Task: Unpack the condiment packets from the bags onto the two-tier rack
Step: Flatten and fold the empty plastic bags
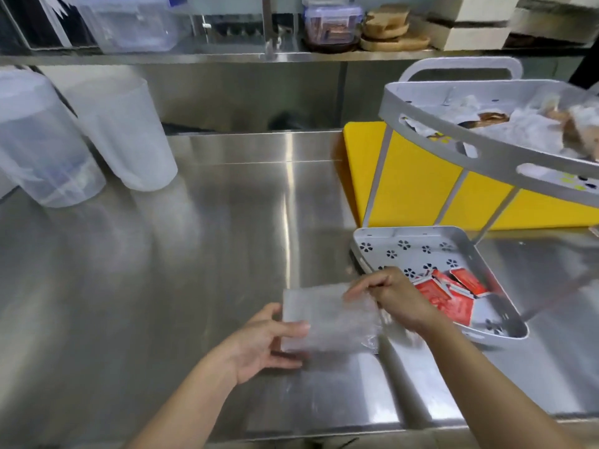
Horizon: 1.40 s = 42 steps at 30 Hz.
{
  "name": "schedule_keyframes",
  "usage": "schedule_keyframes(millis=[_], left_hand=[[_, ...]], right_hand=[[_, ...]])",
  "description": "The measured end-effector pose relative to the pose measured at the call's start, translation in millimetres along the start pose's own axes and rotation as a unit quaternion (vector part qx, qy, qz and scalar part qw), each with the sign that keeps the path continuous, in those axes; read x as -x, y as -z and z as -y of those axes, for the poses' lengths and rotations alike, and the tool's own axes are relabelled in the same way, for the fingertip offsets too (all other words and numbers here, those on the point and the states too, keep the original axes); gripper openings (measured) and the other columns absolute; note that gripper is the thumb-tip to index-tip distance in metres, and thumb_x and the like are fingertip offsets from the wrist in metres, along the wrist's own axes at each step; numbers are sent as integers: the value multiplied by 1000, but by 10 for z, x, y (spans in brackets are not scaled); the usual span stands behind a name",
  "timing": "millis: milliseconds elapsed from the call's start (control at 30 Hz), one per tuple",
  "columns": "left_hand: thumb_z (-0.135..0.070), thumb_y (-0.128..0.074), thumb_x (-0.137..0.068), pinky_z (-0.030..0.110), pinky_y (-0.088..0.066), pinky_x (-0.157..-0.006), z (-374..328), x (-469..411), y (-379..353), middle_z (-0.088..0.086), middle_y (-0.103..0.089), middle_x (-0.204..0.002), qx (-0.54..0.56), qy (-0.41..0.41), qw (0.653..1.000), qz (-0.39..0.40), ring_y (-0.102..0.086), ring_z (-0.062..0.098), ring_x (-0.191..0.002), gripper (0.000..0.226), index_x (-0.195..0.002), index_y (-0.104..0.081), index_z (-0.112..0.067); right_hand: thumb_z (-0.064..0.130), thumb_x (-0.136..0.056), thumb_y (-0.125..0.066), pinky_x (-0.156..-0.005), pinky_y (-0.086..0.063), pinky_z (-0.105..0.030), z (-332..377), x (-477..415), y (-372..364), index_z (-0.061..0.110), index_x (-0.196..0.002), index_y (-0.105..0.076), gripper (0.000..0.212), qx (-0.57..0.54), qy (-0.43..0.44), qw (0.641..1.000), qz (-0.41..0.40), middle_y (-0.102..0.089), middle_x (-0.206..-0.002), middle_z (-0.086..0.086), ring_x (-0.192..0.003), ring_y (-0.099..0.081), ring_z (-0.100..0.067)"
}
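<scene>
A clear, flat plastic bag (327, 319) lies just above the steel counter in front of me. My left hand (265, 341) holds its left edge between thumb and fingers. My right hand (392, 296) pinches its right end near the rack. The grey two-tier rack stands at the right. Its lower tier (405, 241) holds several red condiment packets (450, 293). Its upper tier (453, 137) holds white and brownish packets (525, 124). The bag looks empty, though blur hides detail.
A yellow cutting board (418, 186) leans behind the rack. Two translucent plastic containers (123, 134) stand at the back left of the steel counter (162, 270). A shelf above carries lidded tubs (330, 24) and boxes.
</scene>
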<state>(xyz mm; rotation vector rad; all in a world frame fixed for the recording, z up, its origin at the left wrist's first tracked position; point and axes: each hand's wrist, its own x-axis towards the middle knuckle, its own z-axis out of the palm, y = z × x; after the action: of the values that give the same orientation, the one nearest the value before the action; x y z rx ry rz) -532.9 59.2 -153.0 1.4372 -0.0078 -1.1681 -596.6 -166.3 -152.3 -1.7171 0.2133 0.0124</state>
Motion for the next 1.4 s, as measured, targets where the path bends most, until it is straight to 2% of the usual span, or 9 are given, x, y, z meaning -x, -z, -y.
schedule_keyframes(millis=[200, 300, 467, 667, 900, 1067, 1200, 1333, 1400], left_hand=[[1, -71, -71, 29, -57, -59, 25, -127, -335, 10, -71, -94, -41, -64, 997, -34, -70, 21, -75, 36, -104, -59, -5], [3, -70, -71, 37, -57, -76, 122, -142, -655, 10, -72, -95, -80, -89, 993, -17, -69, 23, -81, 33, -101, -59, -7], [1, -70, -73, 38, -57, -75, 520, -222, -1380, 18, -67, -107, -131, -89, 986, 45, -67, 26, -82, 34, -103, -56, -6], [-16, -67, -81, 26, -49, -50, 1002, -365, -2531, 11, -64, -94, -212, -74, 966, 126, -61, 18, -62, 27, -101, -48, -13], [-18, -57, -86, 28, -44, -49, 1689, -763, -4018, 12, -62, -92, -286, -63, 946, 137, -56, 17, -53, 30, -102, -32, -25], [-18, -46, -81, 32, -44, -44, 2308, -981, -4951, 12, -60, -80, -367, -49, 921, 120, -54, 28, -53, 28, -87, -36, -43], [-39, -45, -83, 50, -53, -71, 2766, -1254, -5304, 3, -59, -76, -446, -29, 883, 145, -56, 26, -66, 9, -79, -52, -45], [-38, -58, -84, 27, -49, -70, 3225, -1770, -5610, 6, -64, -95, -486, 11, 853, 189, -56, 16, -76, 15, -97, -58, -30], [-35, -64, -82, 7, -42, -59, 3525, -2127, -5702, -2, -62, -101, -500, 29, 838, 217, -56, 7, -80, 30, -108, -54, -23]], right_hand=[[8, -75, -61, -56, -44, -24, -168, 720, 183, 16, -97, -68, 25, -298, -39, 950, -84, -69, -79, 0, -63, -60, -14], [47, -60, -76, -76, -48, -37, -351, 1184, 200, 22, -111, -62, 58, -313, -65, 941, -107, -68, -99, -3, -86, -64, -24], [7, -76, -70, -63, -50, -22, -475, 1938, 186, 18, -94, -61, 22, -243, -91, 913, -314, -73, -84, -3, -75, -68, -12], [14, -76, -70, -49, -50, -22, -821, 2979, 625, 16, -105, -63, 30, -214, -124, 837, -487, -74, -87, 3, -65, -67, -7], [31, -70, -74, -51, -49, -33, -1598, 3885, 1614, 18, -94, -62, 30, -195, -195, 763, -585, -67, -98, -20, -73, -64, -30], [9, -83, -61, -39, -43, -26, -2313, 4474, 2130, 15, -103, -39, 30, -255, -259, 700, -614, -56, -85, -14, -57, -54, -23], [4, -79, -53, -51, -40, -33, -2962, 4683, 2310, 28, -75, -42, 27, -272, -330, 643, -635, -53, -75, -16, -56, -47, -23], [13, -84, -57, -46, -48, -32, -3709, 4796, 2479, 10, -85, -55, 4, -357, -351, 579, -644, -58, -86, -21, -66, -56, -33], [24, -83, -64, -48, -54, -34, -4107, 4833, 2574, 5, -99, -57, 26, -412, -326, 578, -624, -63, -98, -16, -87, -63, -35]])
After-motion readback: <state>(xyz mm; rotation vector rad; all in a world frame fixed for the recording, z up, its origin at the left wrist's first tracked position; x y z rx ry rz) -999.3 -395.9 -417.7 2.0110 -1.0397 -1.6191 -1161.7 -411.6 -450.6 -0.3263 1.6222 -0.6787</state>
